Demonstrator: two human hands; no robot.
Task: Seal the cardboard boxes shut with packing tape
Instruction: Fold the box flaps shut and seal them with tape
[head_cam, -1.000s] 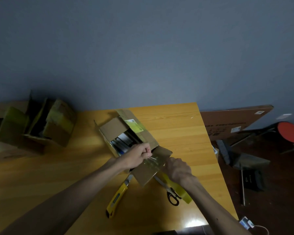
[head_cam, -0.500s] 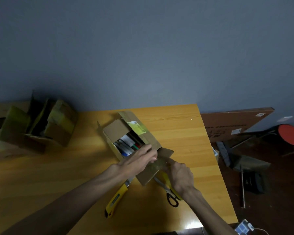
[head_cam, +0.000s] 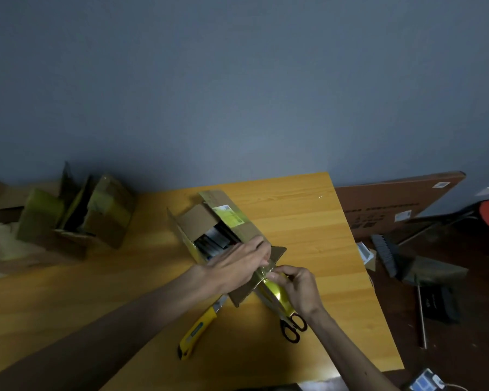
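A small cardboard box lies open on the wooden table, its flaps spread and several packaged items showing inside. My left hand lies over the near end of the box, with fairly straight fingers resting on the near flap. My right hand is just right of that flap. Its curled fingers pinch the yellow packing tape where it meets the flap's edge. The part of the tape under my left hand is hidden.
Black-handled scissors lie under my right wrist. A yellow utility knife lies below my left forearm. More cardboard boxes stand at the table's left. Past the right edge are a board, a broom and a red stool.
My right hand has moved up and left from the scissors to the flap's edge, bringing the tape with it. My left hand has gone from a fist to flatter fingers on the flap.
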